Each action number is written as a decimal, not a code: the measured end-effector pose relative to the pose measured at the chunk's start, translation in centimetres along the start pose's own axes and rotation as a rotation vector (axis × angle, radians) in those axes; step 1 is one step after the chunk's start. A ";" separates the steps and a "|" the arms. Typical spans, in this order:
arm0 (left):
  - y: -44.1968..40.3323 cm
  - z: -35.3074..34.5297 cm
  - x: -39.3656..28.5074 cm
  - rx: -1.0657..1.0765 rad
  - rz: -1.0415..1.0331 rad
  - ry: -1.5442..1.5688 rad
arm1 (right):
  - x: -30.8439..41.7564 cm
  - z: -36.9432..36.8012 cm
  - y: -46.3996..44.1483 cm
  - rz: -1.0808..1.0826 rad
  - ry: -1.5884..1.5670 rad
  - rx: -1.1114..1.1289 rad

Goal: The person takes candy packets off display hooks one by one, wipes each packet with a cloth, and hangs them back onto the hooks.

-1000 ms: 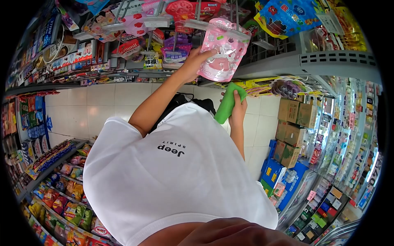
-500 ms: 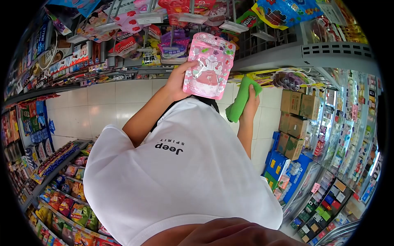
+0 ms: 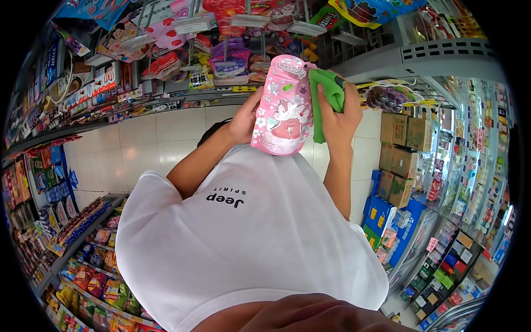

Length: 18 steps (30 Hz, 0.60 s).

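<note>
A pink pouch (image 3: 283,105) with printed flowers and a cartoon figure is upright in front of my chest. My left hand (image 3: 246,117) grips its left edge, the fingers partly hidden behind it. On the other side, my right hand (image 3: 338,117) is closed on a green cloth (image 3: 326,91), which lies against the pouch's right edge and hangs down beside it. Part of the cloth is bunched under my fingers.
Hooks with hanging candy bags (image 3: 229,61) and a grey shelf bar (image 3: 442,50) are just beyond my hands. Cardboard boxes (image 3: 394,159) are stacked on the floor at right. Snack shelves (image 3: 94,276) stand at lower left.
The pink pouch has come away from the hanging rack, down towards my chest. My right hand has risen and moved in with the green cloth, which now meets the pouch's edge.
</note>
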<state>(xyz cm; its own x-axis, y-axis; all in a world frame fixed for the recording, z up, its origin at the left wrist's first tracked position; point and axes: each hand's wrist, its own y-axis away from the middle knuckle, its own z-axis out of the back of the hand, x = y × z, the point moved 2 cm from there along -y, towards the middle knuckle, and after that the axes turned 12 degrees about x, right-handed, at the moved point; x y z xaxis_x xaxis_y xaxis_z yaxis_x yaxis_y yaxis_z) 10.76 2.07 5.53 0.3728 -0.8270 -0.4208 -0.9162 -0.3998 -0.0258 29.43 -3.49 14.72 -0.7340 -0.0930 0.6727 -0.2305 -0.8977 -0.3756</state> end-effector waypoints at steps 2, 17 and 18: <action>-0.1 0.8 -0.2 0.206 -0.092 0.177 | 0.3 -0.4 0.0 -0.064 -0.059 0.027; -0.7 -1.2 0.7 0.049 0.011 0.119 | 3.2 -1.6 -2.3 0.143 0.106 0.194; -0.8 -1.4 0.7 0.093 0.003 0.184 | 2.8 -1.2 -2.5 0.121 0.119 0.188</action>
<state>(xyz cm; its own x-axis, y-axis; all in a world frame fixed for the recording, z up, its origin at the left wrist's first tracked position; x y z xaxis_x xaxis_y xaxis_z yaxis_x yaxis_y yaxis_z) 11.97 1.26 6.52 0.3831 -0.8897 -0.2483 -0.9236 -0.3663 -0.1126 27.13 -0.94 16.80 -0.8217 -0.1630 0.5461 -0.0222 -0.9484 -0.3164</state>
